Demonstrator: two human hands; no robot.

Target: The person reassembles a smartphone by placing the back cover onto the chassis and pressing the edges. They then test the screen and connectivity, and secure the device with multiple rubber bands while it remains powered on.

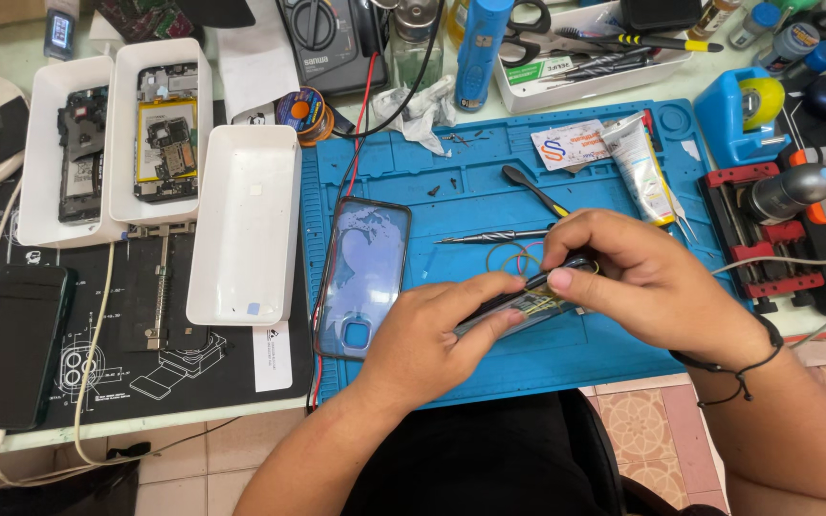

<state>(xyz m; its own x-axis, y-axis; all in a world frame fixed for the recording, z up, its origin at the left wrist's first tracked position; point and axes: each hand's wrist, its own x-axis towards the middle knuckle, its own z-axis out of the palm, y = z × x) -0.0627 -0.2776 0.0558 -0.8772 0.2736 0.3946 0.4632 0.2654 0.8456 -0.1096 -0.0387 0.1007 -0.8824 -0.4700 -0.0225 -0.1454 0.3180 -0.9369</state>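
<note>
We note both forearms bare, no sleeves in view. Left hand (427, 334): no ring, no band, no glove. Right hand (647, 287): no glove, no ring; nails short. Right wrist carries black cord bracelet (733, 363), thin double strand, small knot with loose end hanging on side away from blue mat (623, 143). Below mat we see black garment (489, 459) over lap.

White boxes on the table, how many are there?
3, all left of the blue mat: two white boxes holding phone parts, and one white box beside them. More may be out of view.
</note>
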